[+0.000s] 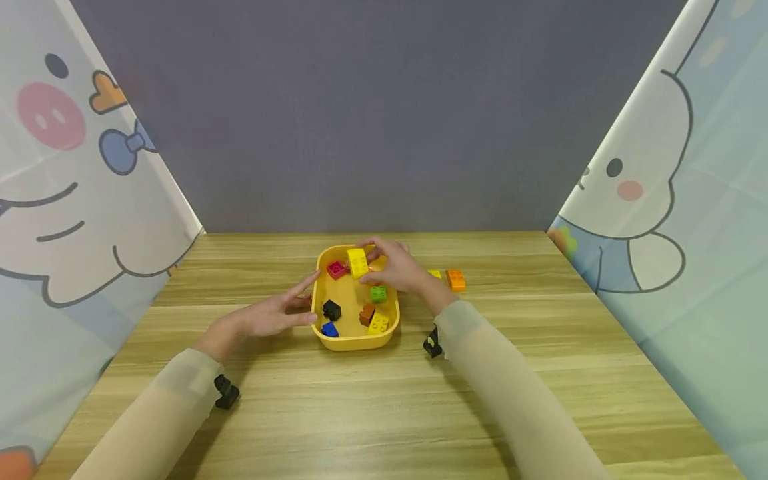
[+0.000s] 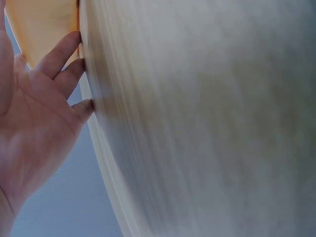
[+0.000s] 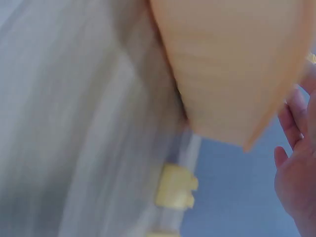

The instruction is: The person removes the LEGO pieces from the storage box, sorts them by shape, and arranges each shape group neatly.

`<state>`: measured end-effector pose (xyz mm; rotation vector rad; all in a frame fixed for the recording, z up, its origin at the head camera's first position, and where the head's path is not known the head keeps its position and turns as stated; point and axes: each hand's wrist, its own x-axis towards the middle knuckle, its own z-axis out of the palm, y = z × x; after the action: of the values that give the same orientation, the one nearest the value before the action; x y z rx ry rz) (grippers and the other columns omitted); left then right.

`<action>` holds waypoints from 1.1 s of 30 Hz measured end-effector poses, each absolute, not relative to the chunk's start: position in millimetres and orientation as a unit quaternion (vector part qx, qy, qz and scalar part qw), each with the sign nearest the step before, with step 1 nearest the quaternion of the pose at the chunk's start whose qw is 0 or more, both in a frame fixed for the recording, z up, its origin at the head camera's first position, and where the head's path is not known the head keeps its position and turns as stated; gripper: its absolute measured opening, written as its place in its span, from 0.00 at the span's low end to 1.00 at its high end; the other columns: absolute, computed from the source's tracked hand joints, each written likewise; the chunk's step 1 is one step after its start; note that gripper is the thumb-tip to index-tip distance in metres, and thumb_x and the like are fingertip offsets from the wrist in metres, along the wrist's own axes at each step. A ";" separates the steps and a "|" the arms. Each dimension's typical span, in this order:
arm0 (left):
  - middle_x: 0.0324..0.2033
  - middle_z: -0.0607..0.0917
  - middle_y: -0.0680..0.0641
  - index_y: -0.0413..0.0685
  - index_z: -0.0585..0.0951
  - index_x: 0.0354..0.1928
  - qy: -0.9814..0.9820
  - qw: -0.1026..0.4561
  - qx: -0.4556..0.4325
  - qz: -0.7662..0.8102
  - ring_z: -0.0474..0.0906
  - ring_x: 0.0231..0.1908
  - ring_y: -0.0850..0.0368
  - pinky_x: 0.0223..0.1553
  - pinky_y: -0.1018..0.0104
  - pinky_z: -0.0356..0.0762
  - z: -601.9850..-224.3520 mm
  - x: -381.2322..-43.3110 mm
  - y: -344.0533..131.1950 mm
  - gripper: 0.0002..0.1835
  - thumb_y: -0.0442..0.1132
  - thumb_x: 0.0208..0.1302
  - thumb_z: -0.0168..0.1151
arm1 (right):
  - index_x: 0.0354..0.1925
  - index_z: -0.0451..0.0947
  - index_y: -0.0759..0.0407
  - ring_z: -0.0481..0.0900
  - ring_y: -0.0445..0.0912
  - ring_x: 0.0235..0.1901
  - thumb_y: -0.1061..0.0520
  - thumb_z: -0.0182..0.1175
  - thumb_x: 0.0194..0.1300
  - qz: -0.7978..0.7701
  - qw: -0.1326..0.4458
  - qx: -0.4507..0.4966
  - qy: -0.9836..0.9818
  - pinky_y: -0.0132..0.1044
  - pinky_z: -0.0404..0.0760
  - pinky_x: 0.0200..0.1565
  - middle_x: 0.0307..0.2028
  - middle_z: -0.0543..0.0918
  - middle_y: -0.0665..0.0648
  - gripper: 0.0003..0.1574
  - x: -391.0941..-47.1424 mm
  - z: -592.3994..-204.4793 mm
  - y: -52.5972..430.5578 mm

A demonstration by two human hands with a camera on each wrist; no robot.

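Note:
A yellow tub (image 1: 354,343) of toy building bricks stands on the table. Above its far half, my right hand (image 1: 399,268) pinches a yellow brick (image 1: 358,263) between thumb and fingers. My left hand (image 1: 270,316) rests against the tub's left side, its fingers spread and fairly straight; the left wrist view shows the same hand (image 2: 42,108) with fingertips by the tub wall (image 2: 49,19). Inside lie a red brick (image 1: 336,269), a black brick (image 1: 331,310), a blue brick (image 1: 329,329), a brown brick (image 1: 367,315), another yellow brick (image 1: 378,324) and a green brick (image 1: 378,294).
Right of the tub, an orange brick (image 1: 456,280) and a partly hidden yellow brick (image 1: 435,273) lie on the wooden table (image 1: 336,413). A dark grey panel (image 1: 372,120) rises behind, with printed cloths (image 1: 708,200) at both sides.

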<state>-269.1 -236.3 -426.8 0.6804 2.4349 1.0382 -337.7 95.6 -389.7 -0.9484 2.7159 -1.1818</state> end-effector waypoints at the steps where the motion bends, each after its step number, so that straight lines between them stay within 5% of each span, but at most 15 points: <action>1: 0.81 0.65 0.25 0.70 0.34 0.90 0.873 0.201 0.246 0.370 0.61 0.82 0.25 0.78 0.20 0.55 -426.7 -268.8 -236.4 0.55 0.59 0.81 0.63 | 0.74 0.74 0.47 0.83 0.58 0.63 0.51 0.81 0.67 -0.393 0.014 -0.303 0.868 0.64 0.60 0.80 0.56 0.88 0.57 0.43 -336.5 -387.3 101.1; 5: 0.81 0.65 0.26 0.72 0.35 0.90 0.875 0.199 0.245 0.368 0.61 0.82 0.25 0.79 0.19 0.54 -425.2 -267.6 -236.3 0.55 0.59 0.81 0.64 | 0.76 0.72 0.50 0.85 0.62 0.59 0.57 0.78 0.69 -0.436 0.015 -0.295 0.850 0.64 0.80 0.70 0.55 0.85 0.60 0.43 -330.2 -378.6 127.9; 10: 0.82 0.64 0.25 0.72 0.34 0.90 0.873 0.202 0.244 0.370 0.60 0.82 0.25 0.79 0.20 0.56 -425.2 -268.1 -236.6 0.54 0.59 0.81 0.63 | 0.75 0.71 0.50 0.89 0.57 0.53 0.65 0.76 0.69 -0.456 0.026 -0.266 0.849 0.52 0.91 0.57 0.56 0.82 0.62 0.42 -324.3 -372.5 162.6; 25: 0.82 0.65 0.26 0.77 0.34 0.90 0.877 0.204 0.230 0.368 0.61 0.82 0.26 0.79 0.21 0.56 -427.7 -268.4 -236.2 0.54 0.61 0.81 0.62 | 0.78 0.68 0.57 0.86 0.57 0.49 0.69 0.73 0.69 -0.455 0.020 -0.221 0.863 0.33 0.87 0.50 0.58 0.74 0.67 0.45 -315.5 -378.0 243.6; 33: 0.82 0.64 0.27 0.80 0.34 0.89 0.875 0.207 0.226 0.373 0.61 0.82 0.27 0.80 0.22 0.56 -426.5 -266.9 -236.1 0.53 0.61 0.81 0.62 | 0.81 0.67 0.55 0.86 0.60 0.52 0.67 0.71 0.73 -0.444 0.027 -0.186 0.876 0.32 0.85 0.47 0.63 0.72 0.69 0.45 -317.7 -388.8 281.6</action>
<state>-266.9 -236.1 -426.5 0.6298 2.4375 1.0393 -317.7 281.6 -388.8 -0.5754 2.7054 -1.3706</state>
